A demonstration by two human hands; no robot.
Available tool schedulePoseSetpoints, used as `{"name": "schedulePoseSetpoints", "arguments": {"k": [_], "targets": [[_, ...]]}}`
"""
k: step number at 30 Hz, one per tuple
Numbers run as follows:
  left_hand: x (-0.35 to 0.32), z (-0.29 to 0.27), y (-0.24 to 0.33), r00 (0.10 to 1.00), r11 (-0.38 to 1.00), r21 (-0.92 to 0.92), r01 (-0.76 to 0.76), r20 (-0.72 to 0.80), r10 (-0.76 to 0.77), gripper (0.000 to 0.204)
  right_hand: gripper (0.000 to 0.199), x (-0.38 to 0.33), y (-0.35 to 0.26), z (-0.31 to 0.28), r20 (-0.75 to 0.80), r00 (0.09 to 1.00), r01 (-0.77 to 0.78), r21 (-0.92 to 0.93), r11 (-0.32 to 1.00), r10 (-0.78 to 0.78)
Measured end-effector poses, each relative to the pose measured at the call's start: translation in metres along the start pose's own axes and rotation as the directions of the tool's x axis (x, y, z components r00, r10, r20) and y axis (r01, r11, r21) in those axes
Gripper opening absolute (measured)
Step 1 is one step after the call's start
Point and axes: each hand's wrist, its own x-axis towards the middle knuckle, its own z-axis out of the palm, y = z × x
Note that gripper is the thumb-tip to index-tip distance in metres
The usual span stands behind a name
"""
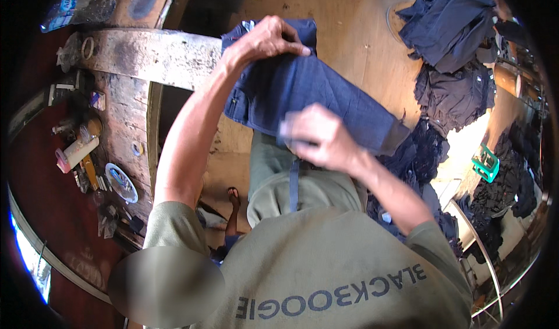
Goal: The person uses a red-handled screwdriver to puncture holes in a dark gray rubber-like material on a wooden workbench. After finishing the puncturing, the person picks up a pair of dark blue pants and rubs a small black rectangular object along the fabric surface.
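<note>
Dark navy trousers (308,90), folded lengthwise, lie over the end of a narrow worn wooden board and across my lap. My left hand (271,38) is at their upper end, its fingers curled on the cloth and its thumb stretched along it. Over the lower edge of the trousers, my right hand (320,134) is closed and smeared by motion. A small pale bluish thing (285,128) shows at its fingers, too blurred to name. From below the right hand a narrow dark blue strip (294,186) hangs down against my olive shirt.
The pale, scuffed board (157,55) runs left from the trousers. A plastic bottle (81,11), a round blue-and-white dish (121,182) and small tools lie left. Piles of dark garments (448,26) and a green plastic thing (486,163) are right. Another person's sandalled foot (234,195) shows below.
</note>
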Motion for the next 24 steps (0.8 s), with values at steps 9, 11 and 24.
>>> {"name": "schedulePoseSetpoints", "arguments": {"k": [9, 11, 24], "targets": [[-0.005, 0.004, 0.003, 0.995, 0.997, 0.061, -0.042, -0.088, 0.047, 0.04, 0.042, -0.001, 0.001, -0.006, 0.001, 0.989, -0.151, 0.007, 0.989, 0.151], [-0.005, 0.005, 0.004, 0.996, 0.999, 0.039, -0.025, -0.082, 0.028, 0.042, 0.038, 0.014, 0.009, -0.021, -0.26, 0.927, -0.279, 0.006, 0.96, 0.271], [-0.008, 0.012, 0.005, 0.987, 0.979, 0.204, 0.009, -0.16, 0.024, 0.048, 0.045, -0.011, 0.02, -0.016, -0.268, 0.956, -0.197, -0.282, 0.939, 0.12]]}}
